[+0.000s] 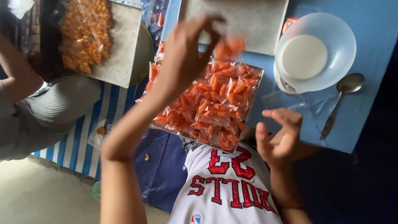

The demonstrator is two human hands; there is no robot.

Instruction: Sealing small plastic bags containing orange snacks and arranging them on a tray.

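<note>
- Blue table, the largest thing, fills the view from 12 to 3 o'clock; at 9 o'clock sits another person's knee in grey cloth.
- Two metal trays bear packed snacks: the near tray at centre, heaped with small clear packets of orange snacks, and the far tray at 11 o'clock with paler ones. A third grey slab lies at 12 o'clock.
- One clear plastic bowl at 2 o'clock holds something white; one metal spoon lies just beside it at 3 o'clock.
- Left hand, raised over the near tray, pinches a small packet, which is blurred. I judge it light, soft and slippery; best taken by its top edge.
- Right hand, at 4 o'clock, is empty, fingers loosely curled and spread.
</note>
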